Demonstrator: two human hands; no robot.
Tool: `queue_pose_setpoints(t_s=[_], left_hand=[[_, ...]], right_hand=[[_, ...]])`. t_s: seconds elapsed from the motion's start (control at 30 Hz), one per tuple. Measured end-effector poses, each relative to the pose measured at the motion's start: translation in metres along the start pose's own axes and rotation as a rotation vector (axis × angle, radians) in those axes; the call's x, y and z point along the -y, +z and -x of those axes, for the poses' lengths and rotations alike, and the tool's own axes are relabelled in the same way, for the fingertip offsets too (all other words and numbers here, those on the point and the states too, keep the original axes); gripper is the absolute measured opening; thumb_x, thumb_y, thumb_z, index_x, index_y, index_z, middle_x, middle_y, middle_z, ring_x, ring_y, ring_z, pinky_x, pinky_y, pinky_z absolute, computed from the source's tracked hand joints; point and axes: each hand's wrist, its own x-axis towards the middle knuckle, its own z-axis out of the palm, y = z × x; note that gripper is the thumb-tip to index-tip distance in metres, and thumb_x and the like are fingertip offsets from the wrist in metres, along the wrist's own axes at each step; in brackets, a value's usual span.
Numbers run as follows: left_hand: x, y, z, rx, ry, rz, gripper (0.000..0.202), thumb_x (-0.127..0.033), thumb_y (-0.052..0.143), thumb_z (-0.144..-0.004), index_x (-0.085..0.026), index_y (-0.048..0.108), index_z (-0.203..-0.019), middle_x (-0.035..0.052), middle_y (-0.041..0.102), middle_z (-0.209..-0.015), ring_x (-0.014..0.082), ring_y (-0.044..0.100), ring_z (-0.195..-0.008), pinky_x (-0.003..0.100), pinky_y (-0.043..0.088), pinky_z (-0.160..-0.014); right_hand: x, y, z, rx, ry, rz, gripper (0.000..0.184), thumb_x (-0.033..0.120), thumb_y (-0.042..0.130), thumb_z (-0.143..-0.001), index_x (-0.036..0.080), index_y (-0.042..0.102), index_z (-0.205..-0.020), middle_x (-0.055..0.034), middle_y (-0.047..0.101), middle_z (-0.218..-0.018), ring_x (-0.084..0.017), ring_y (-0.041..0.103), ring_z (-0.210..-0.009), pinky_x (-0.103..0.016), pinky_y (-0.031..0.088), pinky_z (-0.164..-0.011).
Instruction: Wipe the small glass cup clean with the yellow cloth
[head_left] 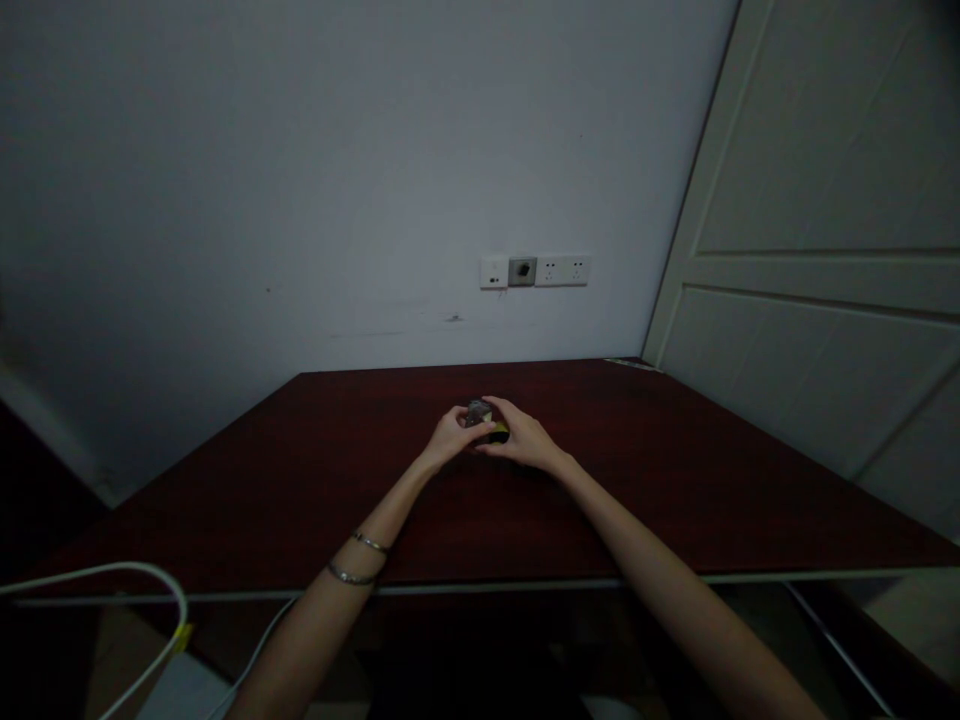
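Pale wall (375,200) is rising behind a dark red table (645,480), its surface lying in dim light; a row of wall sockets (535,271) is sitting above the far edge, and a white panelled door (810,270) is standing along the right.

Head view: both hands are meeting near the table's middle, around a small object (478,411) showing a greyish top and a yellow-and-black side. Left hand (450,436) is gripping it, thumb lying across its front; right hand (527,436) is curling fingers and thumb around its right side. Fingers are hiding much of it, so identity is remaining unclear.

Two bracelets (351,577) are circling the left forearm. A white cable (142,566) is looping over the near left edge, well apart from the hands; a thinner cable (259,648) is running beside the left forearm. Nothing is standing between hands and wall.
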Motion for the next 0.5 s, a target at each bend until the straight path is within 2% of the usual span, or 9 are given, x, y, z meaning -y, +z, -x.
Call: queue_pose_setpoints(t_s=[0.1, 0.2, 0.33, 0.4, 0.5], left_hand=[[-0.005, -0.002, 0.002, 0.054, 0.004, -0.02, 0.051, -0.042, 0.074, -0.058, -0.01, 0.057, -0.094, 0.0082, 0.062, -0.085, 0.0164, 0.059, -0.074, 0.026, 0.049, -0.059], [-0.009, -0.009, 0.002, 0.195, 0.008, 0.002, 0.054, -0.043, 0.07, -0.062, -0.012, 0.055, -0.103, 0.0091, 0.062, -0.091, 0.0179, 0.06, -0.078, 0.026, 0.049, -0.058], [-0.007, -0.018, -0.002, 0.343, 0.112, 0.011, 0.071, -0.035, 0.075, -0.057, -0.014, 0.047, -0.119, 0.0113, 0.06, -0.101, 0.0195, 0.059, -0.087, 0.029, 0.049, -0.07], [-0.004, -0.02, -0.003, 0.357, 0.155, -0.012, 0.086, -0.03, 0.078, -0.052, -0.015, 0.038, -0.127, 0.0142, 0.055, -0.111, 0.0199, 0.058, -0.09, 0.031, 0.049, -0.075], [-0.003, -0.02, -0.002, 0.317, 0.175, -0.059, 0.101, -0.024, 0.081, -0.046, -0.018, 0.03, -0.133, 0.0179, 0.046, -0.123, 0.0215, 0.057, -0.093, 0.036, 0.048, -0.078]], right_hand=[[-0.001, -0.002, -0.002, -0.014, -0.008, -0.007, 0.08, 0.043, 0.071, -0.059, 0.025, 0.038, -0.129, -0.0086, 0.049, -0.127, -0.025, 0.049, -0.113, -0.041, 0.039, -0.094], [-0.003, -0.005, -0.004, -0.048, 0.011, -0.078, 0.076, 0.041, 0.073, -0.056, 0.024, 0.044, -0.125, -0.0088, 0.052, -0.124, -0.024, 0.051, -0.112, -0.04, 0.038, -0.095], [-0.004, -0.008, -0.006, -0.055, 0.135, -0.336, 0.07, 0.035, 0.075, -0.056, 0.019, 0.049, -0.119, -0.008, 0.062, -0.107, -0.021, 0.06, -0.094, -0.037, 0.045, -0.087], [-0.003, -0.009, -0.007, -0.038, 0.228, -0.453, 0.067, 0.034, 0.075, -0.056, 0.017, 0.052, -0.116, -0.0079, 0.065, -0.1, -0.02, 0.062, -0.088, -0.035, 0.048, -0.081], [-0.001, -0.01, -0.008, 0.031, 0.335, -0.602, 0.055, 0.036, 0.073, -0.059, 0.015, 0.059, -0.108, -0.0082, 0.067, -0.095, -0.02, 0.063, -0.086, -0.033, 0.049, -0.077]])
